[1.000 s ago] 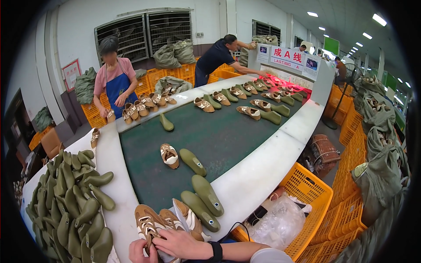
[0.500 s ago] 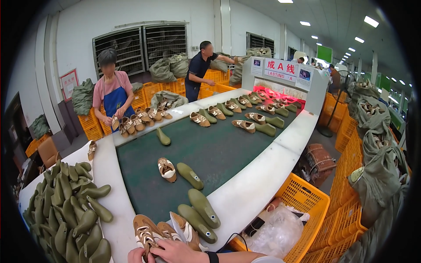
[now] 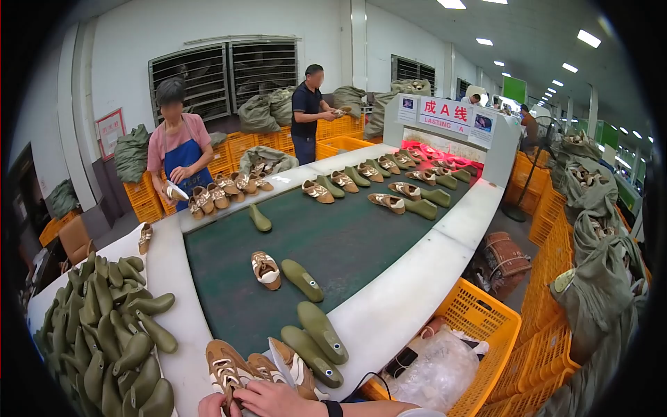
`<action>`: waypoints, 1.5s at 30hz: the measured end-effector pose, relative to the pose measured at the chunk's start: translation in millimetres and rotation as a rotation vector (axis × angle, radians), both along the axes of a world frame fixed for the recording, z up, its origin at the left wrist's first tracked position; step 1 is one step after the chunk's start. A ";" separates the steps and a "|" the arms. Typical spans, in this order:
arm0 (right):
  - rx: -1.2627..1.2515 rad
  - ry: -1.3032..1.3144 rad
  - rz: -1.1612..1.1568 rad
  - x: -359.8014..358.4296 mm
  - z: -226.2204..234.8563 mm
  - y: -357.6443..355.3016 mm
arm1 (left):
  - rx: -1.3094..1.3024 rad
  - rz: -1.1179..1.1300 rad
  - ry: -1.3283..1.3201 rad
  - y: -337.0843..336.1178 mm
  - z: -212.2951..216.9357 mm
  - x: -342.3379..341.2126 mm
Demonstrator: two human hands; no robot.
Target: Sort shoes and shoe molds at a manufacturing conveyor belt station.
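Observation:
At the lower edge my left hand (image 3: 212,404) and my right hand (image 3: 269,399) are both closed on a brown suede sneaker (image 3: 226,363) with white stripes and laces. Their fingers meet at its opening; the heel end is cut off by the picture's edge. More brown and white sneakers (image 3: 296,367) lie against it on the right. Next to these, two green shoe lasts (image 3: 323,332) rest at the belt's near end. Farther up the dark green conveyor belt (image 3: 354,247) are a single sneaker (image 3: 265,270) and another green last (image 3: 301,279).
A heap of green lasts (image 3: 111,333) covers the left table. Rows of sneakers and lasts stand toward the machine (image 3: 445,125) at the far end. An orange crate (image 3: 479,313) with clear plastic stands at right. Two co-workers, one in a blue apron (image 3: 186,163), stand beyond the belt.
My hands stay on the sneaker, shifted very slightly left. The far co-worker has drawn an outstretched arm back and holds a shoe. The aproned co-worker's shoe has moved left and tilted.

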State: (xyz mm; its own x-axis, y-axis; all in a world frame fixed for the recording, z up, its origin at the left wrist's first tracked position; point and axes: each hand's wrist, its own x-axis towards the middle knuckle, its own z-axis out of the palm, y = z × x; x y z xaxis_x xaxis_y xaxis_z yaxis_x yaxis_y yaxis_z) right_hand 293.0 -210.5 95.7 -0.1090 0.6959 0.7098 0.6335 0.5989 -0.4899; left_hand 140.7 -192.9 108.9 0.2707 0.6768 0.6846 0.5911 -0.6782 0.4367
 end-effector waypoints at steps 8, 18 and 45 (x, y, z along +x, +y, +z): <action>-0.072 -0.041 0.032 -0.1 0.9 3.9 | -0.032 -0.017 0.012 -1.6 -2.1 -1.0; -0.110 -0.002 0.005 -0.8 -24.5 14.8 | -0.052 0.075 -0.083 -0.6 7.7 1.6; 0.012 0.124 0.370 9.9 -5.5 11.4 | -0.248 -0.087 -0.216 -1.5 -0.2 -11.2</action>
State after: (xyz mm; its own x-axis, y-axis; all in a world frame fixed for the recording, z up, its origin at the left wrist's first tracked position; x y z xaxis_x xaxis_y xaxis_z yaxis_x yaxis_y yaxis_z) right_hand 302.9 -199.2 90.2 -0.2640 0.6175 0.7409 0.3098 0.7818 -0.5411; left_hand 129.6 -194.4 108.7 0.2015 0.8104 0.5501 0.4115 -0.5797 0.7033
